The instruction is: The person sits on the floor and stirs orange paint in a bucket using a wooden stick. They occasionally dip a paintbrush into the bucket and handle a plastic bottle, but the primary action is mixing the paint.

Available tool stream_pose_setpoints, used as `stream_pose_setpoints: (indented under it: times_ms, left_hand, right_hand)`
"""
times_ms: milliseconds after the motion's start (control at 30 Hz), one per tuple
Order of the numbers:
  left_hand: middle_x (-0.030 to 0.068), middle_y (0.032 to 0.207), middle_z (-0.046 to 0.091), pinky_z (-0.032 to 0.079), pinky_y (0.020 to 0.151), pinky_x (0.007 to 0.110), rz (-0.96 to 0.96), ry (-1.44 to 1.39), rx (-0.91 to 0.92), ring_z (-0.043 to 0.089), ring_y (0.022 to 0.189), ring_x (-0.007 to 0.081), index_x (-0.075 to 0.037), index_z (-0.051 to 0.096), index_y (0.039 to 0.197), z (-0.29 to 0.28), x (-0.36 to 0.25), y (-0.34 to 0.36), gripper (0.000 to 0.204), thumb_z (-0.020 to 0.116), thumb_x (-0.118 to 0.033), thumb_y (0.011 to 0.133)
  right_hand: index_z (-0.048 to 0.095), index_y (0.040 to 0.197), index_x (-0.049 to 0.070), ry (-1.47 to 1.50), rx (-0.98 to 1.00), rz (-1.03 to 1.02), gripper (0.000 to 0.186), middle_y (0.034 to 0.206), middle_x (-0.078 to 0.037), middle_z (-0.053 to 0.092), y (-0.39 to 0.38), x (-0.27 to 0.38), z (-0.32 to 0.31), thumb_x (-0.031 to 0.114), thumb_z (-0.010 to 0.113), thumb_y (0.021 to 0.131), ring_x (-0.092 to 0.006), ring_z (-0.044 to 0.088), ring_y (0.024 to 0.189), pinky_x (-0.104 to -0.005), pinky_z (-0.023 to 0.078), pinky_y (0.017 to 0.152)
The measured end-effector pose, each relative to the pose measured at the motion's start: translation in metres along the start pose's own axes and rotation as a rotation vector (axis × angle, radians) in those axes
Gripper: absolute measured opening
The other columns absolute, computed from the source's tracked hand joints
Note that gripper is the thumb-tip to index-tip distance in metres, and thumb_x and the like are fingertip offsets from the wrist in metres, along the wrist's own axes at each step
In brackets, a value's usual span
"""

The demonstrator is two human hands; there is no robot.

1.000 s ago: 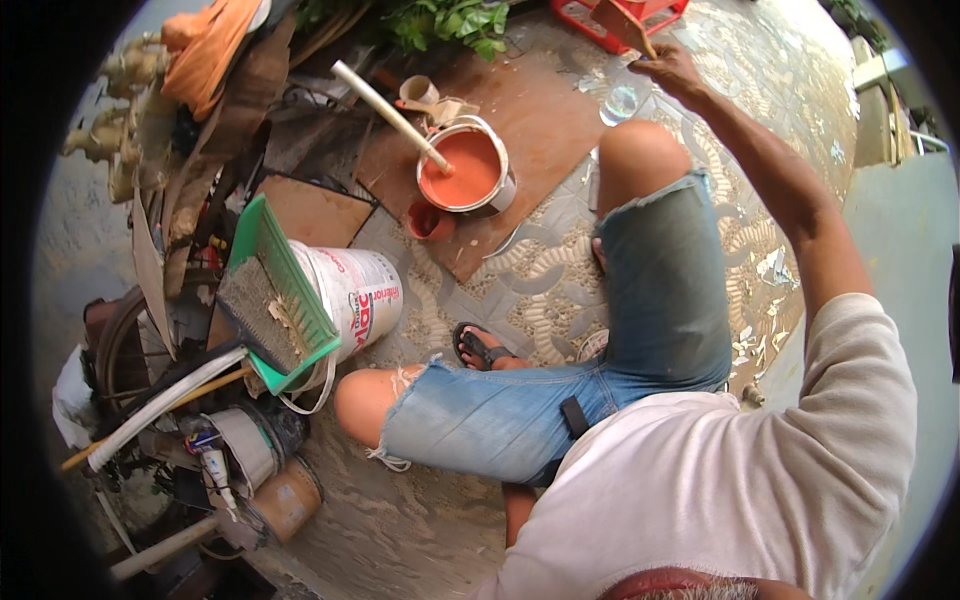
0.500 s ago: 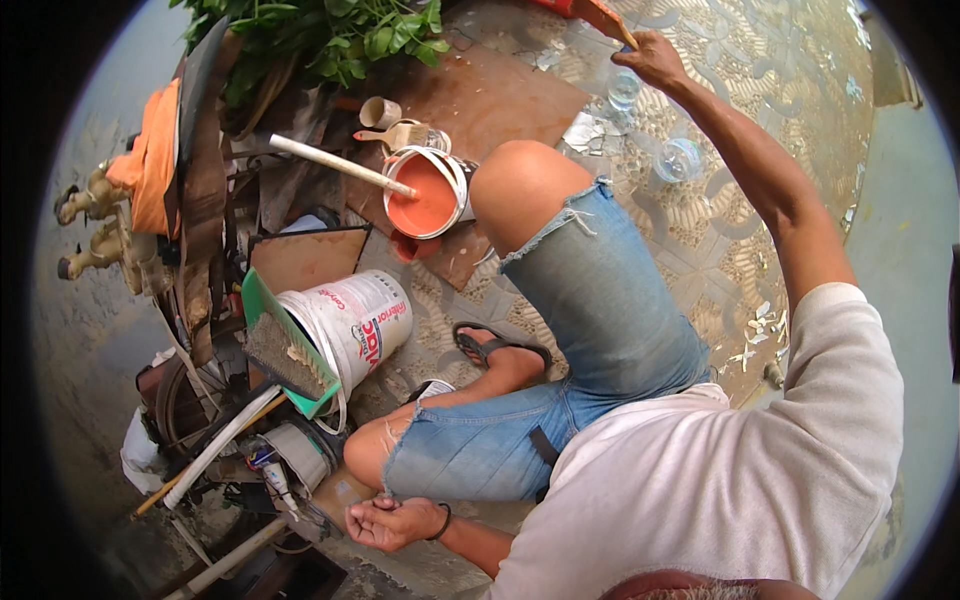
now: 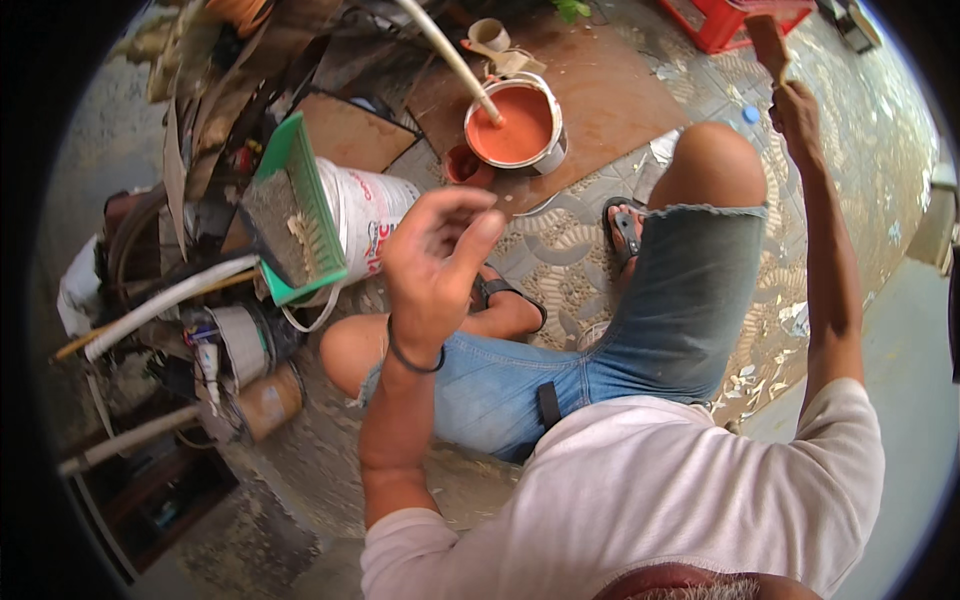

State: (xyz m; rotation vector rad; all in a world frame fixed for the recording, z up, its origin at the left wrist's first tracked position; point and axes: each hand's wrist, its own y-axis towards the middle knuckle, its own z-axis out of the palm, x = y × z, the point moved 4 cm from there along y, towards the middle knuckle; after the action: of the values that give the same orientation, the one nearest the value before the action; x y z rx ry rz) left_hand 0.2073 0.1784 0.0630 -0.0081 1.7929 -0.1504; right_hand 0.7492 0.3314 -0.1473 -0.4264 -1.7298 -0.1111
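orange paint [image 3: 510,125] is sitting uncovered in the white-rimmed pail [image 3: 555,152], and we are seeing plenty of it left, its surface looking even and the level standing below the rim. a long pale stick [image 3: 450,55] is leaning in the paint, so the mixing is looking finished to us, though that is only our judgement. we are seeing no freshly coated surface in view, so we are unable to tell how much paint has been laid on or how much covering is remaining.

our right hand [image 3: 797,118] is reaching far out past the right knee, and its grip is closing firmly around the handle of a brush [image 3: 768,48]. the brush is pointing up and away from us, its reddish-brown bristles showing in front of the red crate [image 3: 715,25]; we are unable to tell whether they are touching it.

our left hand [image 3: 440,255] is hanging in the air above the left thigh, between us and the pail. its grip is holding nothing: the fingers are curling loosely and the thumb is standing apart from the palm, with a gap showing between.

the pail is resting on a brown board [image 3: 620,95] on the patterned floor [image 3: 565,250], with a small red-brown cup [image 3: 466,168] standing just beside it. left of our raised hand, a green dustpan [image 3: 325,240] holding grey debris is leaning against a white bucket [image 3: 372,205].
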Motion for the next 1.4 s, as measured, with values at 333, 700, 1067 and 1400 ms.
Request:
stream_pose_setpoints:
  times_ms: [333, 700, 1067, 1400]
  left_hand:
    - [0.0042, 0.100, 0.072, 0.053, 0.085, 0.027, -0.227, -0.817, 0.083, 0.068, 0.091, 0.0124, -0.003, 0.071, 0.113, 0.052, 0.028, 0.016, 0.028, 0.064, -0.028, 0.104]
    - [0.0189, 0.118, 0.068, 0.059, 0.089, 0.051, -0.096, -0.940, -0.337, 0.070, 0.105, 0.0338, -0.001, 0.066, 0.107, -0.075, 0.055, 0.020, 0.033, 0.059, -0.033, 0.107]
    - [0.0166, 0.101, 0.072, 0.061, 0.068, 0.039, -0.191, -0.955, -0.364, 0.075, 0.077, 0.0297, 0.000, 0.066, 0.103, -0.087, 0.044, 0.018, 0.033, 0.057, -0.031, 0.108]
    - [0.0173, 0.102, 0.072, 0.058, 0.066, 0.039, -0.195, -0.931, -0.313, 0.073, 0.074, 0.0288, 0.000, 0.067, 0.105, -0.075, 0.031, 0.027, 0.033, 0.056, -0.031, 0.108]
  right_hand:
    - [0.055, 0.125, 0.004, 0.332, 0.539, -0.080, 0.026, 0.103, -0.007, 0.067, -0.277, 0.188, 0.257, 0.020, 0.061, 0.106, -0.0065, 0.061, 0.090, -0.0215, 0.050, 0.073]
    - [0.048, 0.147, -0.004, -0.194, 0.297, 0.157, 0.101, 0.150, -0.025, 0.052, -0.087, 0.007, 0.347, 0.075, 0.064, 0.087, -0.0399, 0.048, 0.140, -0.0593, 0.047, 0.107]
    - [0.063, 0.113, -0.013, 0.013, 0.386, 0.281, 0.078, 0.107, -0.027, 0.070, -0.084, -0.047, 0.386, 0.063, 0.055, 0.099, -0.0381, 0.075, 0.089, -0.0487, 0.066, 0.073]
    - [0.064, 0.093, -0.011, -0.015, 0.292, 0.332, 0.078, 0.084, -0.016, 0.060, -0.120, -0.065, 0.382, 0.065, 0.051, 0.101, -0.0331, 0.069, 0.084, -0.0496, 0.062, 0.065]
